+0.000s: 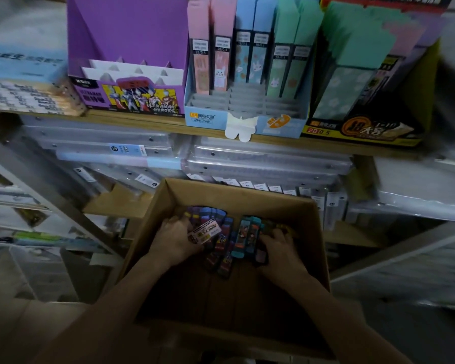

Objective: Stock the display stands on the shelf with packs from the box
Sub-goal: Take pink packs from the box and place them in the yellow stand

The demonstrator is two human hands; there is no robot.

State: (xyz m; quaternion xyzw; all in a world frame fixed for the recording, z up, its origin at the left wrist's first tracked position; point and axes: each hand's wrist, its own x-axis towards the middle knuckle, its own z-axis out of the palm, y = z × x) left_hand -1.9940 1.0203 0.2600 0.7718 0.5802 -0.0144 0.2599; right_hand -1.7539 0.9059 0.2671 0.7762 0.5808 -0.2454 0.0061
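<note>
Packs point(222, 248), slim, purple and teal, heaped in box point(319, 232) beneath shelf point(142, 121); left hand point(176, 237) grips some, right hand point(279, 250) clasps others.

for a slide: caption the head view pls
Left hand and right hand grip packs in the cardboard box below the purple display stand.

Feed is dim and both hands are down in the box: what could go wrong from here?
The left hand grips a loose fan of packs; lifted out of the cardboard box, some may slip. The right hand is curled on more, so neither is free to steady the purple Ultraman stand. The blue stand beside it also has empty slots; packs could land there by mistake.
</note>
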